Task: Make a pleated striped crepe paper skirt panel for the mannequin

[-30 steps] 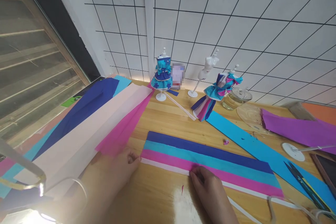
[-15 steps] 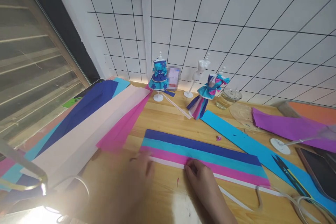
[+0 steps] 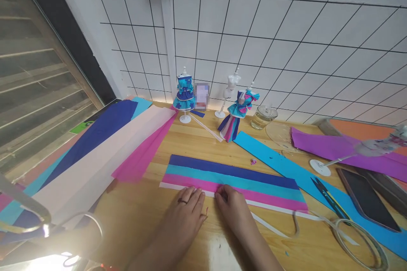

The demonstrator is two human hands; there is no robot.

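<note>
In front of me lies a long banded sheet of thin paper [image 3: 232, 182], in navy, light blue, pink and a narrow white edge along the near side. My left hand [image 3: 187, 216], with a ring on one finger, rests with fingers stretched flat on the near edge. Just right of it, my right hand [image 3: 232, 205] has its thumb and bent fingers closed at the white edge. What its fingertips grip is hidden. A narrow white strip [image 3: 270, 225] trails right from beside my right wrist. A small red scrap lies by my left thumb.
Left are loose coloured sheets [image 3: 104, 144] and a bright lamp [image 3: 47, 258]. Behind stand small mannequins, two in paper dresses [image 3: 185, 93], and a glass cup [image 3: 263, 117]. Right are a blue strip [image 3: 270, 156], scissors [image 3: 330, 199], a phone [image 3: 369, 199] and a tape roll [image 3: 380, 247].
My left hand, blurred before, has moved right and now lies flat on the near edge of the sheet. My right hand keeps its place there. The view has shifted slightly.
</note>
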